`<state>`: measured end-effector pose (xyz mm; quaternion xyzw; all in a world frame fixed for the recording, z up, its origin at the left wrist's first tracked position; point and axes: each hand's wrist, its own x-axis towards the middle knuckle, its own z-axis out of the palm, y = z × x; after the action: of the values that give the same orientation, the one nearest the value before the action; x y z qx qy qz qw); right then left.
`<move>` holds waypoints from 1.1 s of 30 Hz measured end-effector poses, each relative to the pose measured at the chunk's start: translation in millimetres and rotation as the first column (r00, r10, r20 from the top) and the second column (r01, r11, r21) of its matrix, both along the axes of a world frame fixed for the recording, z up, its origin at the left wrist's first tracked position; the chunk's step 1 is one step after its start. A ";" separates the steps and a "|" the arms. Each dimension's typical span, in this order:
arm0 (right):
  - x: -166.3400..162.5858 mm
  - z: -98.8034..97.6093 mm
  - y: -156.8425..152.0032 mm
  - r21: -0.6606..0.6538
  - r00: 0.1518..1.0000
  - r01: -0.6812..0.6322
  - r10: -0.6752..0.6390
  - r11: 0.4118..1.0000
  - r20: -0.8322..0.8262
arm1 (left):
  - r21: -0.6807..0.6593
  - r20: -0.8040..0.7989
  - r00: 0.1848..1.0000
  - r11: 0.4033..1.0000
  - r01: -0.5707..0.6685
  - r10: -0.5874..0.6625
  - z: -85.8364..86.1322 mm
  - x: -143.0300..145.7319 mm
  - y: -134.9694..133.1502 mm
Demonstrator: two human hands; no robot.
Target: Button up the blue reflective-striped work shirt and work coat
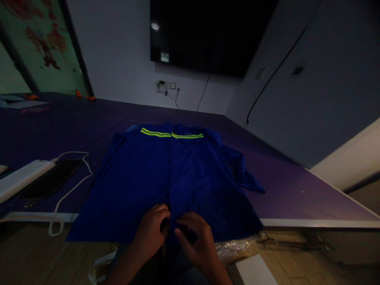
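Note:
A dark blue work shirt (133, 174) lies front side up, collar away from me, with yellow-green reflective stripes across its chest and buttons down the middle. Its lower hem hangs over the near edge of the table. My left hand (154, 225) pinches the shirt beside the front opening, close to the hem. Just across that opening, my right hand (197, 233) curls its thumb and fingers on the other front edge. The cloth right between the fingertips is dark and hard to make out.
The purple table (276, 198) reaches back to the wall. On the left are a white power strip (26, 178), a dark phone (55, 178) and a white cable (73, 192). A large screen (208, 35) hangs behind. Clear plastic wrap (233, 249) and a white box (257, 271) are below the edge.

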<state>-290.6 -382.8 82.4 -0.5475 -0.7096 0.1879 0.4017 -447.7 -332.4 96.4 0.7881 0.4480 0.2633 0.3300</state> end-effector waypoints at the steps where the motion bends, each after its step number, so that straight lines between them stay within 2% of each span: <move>1: 0.3 0.0 -1.0 0.000 1.000 -0.002 0.002 1.000 -0.013 | -0.007 0.020 1.000 1.000 0.003 -0.003 -0.5 -0.6 0.0; 11: -0.1 -0.8 7.9 -0.064 0.998 0.023 -0.027 0.998 -0.062 | -0.105 0.219 0.975 0.994 0.000 0.024 0.1 -6.8 2.2; 22: -2.6 0.9 10.6 -0.040 0.989 0.031 -0.036 0.999 -0.141 | -0.109 0.258 0.965 0.994 -0.022 0.050 -5.3 -5.0 4.5; 33: -7.1 2.7 17.8 -0.092 0.996 0.069 -0.075 0.993 -0.057 | -0.127 0.219 0.973 0.991 -0.041 0.069 -7.7 -5.5 3.9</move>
<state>-297.8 -365.0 85.2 -0.5843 -0.6679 0.2212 0.4044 -453.2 -328.5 88.7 0.7192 0.4450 0.3313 0.4183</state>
